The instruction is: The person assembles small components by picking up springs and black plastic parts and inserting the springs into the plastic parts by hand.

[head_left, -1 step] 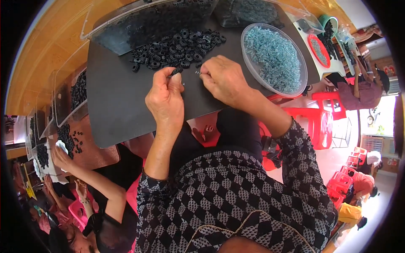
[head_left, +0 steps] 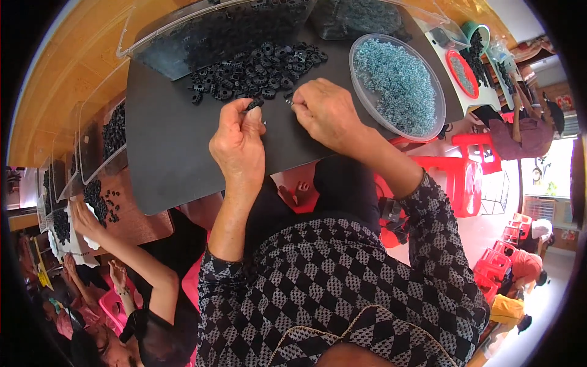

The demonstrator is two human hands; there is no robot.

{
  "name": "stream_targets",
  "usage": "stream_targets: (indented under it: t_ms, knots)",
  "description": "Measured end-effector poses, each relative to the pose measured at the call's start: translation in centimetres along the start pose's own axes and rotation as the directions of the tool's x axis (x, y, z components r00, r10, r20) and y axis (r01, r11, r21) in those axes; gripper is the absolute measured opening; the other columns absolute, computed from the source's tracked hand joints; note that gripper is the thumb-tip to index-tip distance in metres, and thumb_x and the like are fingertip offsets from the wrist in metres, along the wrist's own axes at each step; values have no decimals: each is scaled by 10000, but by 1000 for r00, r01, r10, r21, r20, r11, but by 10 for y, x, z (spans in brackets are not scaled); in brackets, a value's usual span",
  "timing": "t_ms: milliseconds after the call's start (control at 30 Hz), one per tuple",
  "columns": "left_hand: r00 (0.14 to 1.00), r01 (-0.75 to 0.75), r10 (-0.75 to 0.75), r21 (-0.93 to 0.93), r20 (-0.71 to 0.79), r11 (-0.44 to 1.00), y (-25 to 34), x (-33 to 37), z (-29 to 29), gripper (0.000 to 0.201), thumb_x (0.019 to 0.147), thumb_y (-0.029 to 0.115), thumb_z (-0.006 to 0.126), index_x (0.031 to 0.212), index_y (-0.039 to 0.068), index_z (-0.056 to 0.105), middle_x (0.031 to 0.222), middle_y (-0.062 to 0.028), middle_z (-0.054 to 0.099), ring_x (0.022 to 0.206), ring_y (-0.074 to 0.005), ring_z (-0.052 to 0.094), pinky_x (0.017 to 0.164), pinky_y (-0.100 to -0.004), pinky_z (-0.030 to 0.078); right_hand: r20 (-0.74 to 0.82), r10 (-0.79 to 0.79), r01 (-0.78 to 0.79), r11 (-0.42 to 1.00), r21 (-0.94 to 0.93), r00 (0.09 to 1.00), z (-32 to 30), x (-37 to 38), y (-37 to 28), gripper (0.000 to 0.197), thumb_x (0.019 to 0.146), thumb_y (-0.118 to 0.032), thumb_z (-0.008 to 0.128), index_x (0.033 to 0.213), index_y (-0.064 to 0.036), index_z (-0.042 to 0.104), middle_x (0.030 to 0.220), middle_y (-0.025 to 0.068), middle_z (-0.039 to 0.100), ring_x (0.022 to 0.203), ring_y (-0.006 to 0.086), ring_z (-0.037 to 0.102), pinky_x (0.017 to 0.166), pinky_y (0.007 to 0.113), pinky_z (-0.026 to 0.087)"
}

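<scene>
hands: left (head_left: 237, 144) pinched on black piece (head_left: 255, 103), long axis slanting far-rightward; right (head_left: 328, 112), grip unclear

One head-worn fisheye view, close above the dark tabletop (head_left: 168, 153), steeply downward.
</scene>
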State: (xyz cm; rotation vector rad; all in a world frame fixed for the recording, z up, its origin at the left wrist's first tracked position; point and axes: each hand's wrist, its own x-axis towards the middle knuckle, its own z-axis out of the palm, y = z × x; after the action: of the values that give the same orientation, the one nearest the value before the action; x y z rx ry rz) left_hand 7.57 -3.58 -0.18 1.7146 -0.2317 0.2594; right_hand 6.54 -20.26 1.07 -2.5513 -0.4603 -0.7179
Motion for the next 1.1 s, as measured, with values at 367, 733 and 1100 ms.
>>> stream_targets:
  t_ms: [367,733,1100]
  knots:
    - [986,167,-159,-313,51,935,1,-4,-9,215,884,115,604,1041,-30,575,776,-24,608,638,-63,548,529,-170,413,95,87,-76,990,-118,992,7,13,14,142,719,-91,676,748,-34,549,729,124,596,738,322,577,637,416,444]
    - [978,208,-199,-363,63,908,-3,-5,-5,201,886,129,601,1024,-17,590,732,-24,617,572,-38,511,495,-153,379,72,67,-55,986,-159,995,3,7,19,121,727,-65,666,796,-34,571,757,121,590,765,315,574,650,412,445]
    - [967,248,-250,-424,53,871,1,-6,-5,172,877,99,606,1004,-16,595,717,-28,615,547,-43,509,474,-153,374,-20,95,-87,968,234,995,-12,0,-25,131,726,-48,688,832,-14,618,701,74,559,643,216,541,561,319,422]
